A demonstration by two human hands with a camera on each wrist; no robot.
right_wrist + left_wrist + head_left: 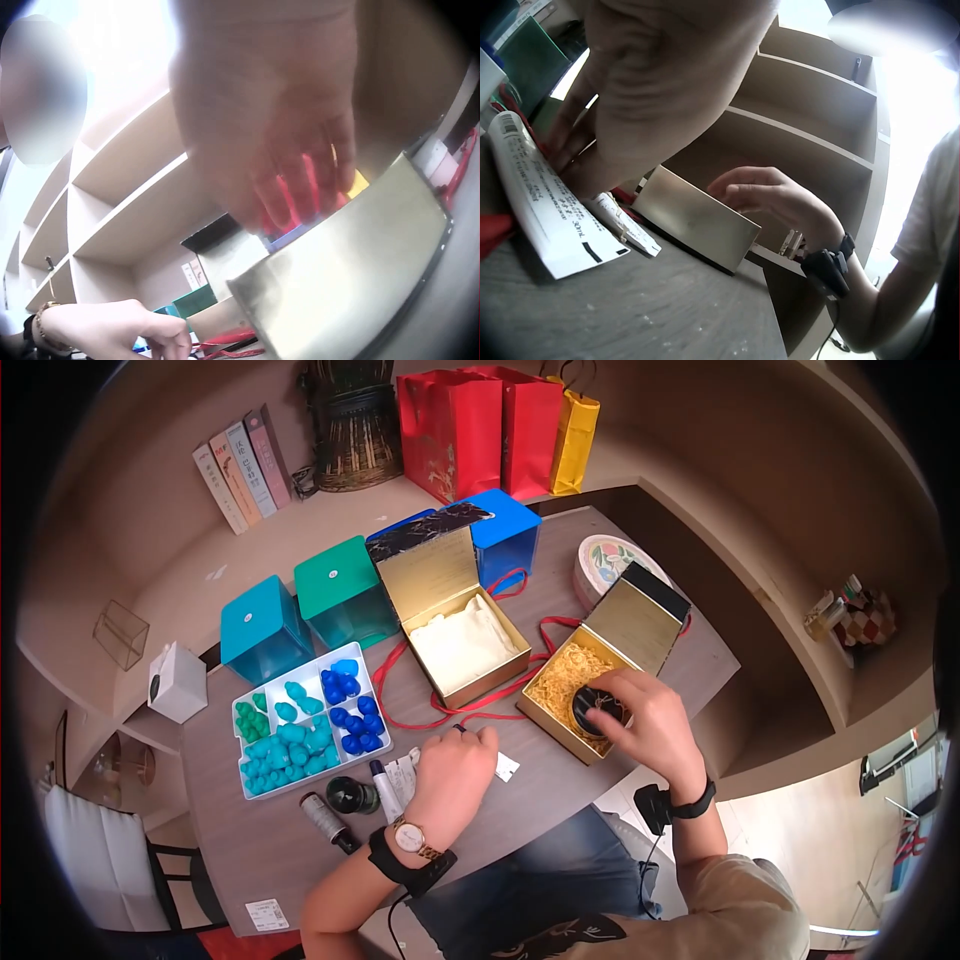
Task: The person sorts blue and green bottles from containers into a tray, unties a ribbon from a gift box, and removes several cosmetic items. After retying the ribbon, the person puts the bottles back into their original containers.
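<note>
My right hand reaches into a gold box with its dark lid raised, fingers and thumb around a round black container. Yellow shredded paper fills the box around it. In the right wrist view the box wall hides the fingertips and the container. My left hand rests on the table, fingers loosely bent down among white tubes. A printed white tube lies in front of these fingers in the left wrist view, and a smaller white piece lies beside them.
Another open gold box holds white cloth, with red ribbon around it. A white divided tray carries green, teal and blue pieces. A dark jar and a small bottle lie near the front edge. Teal box behind.
</note>
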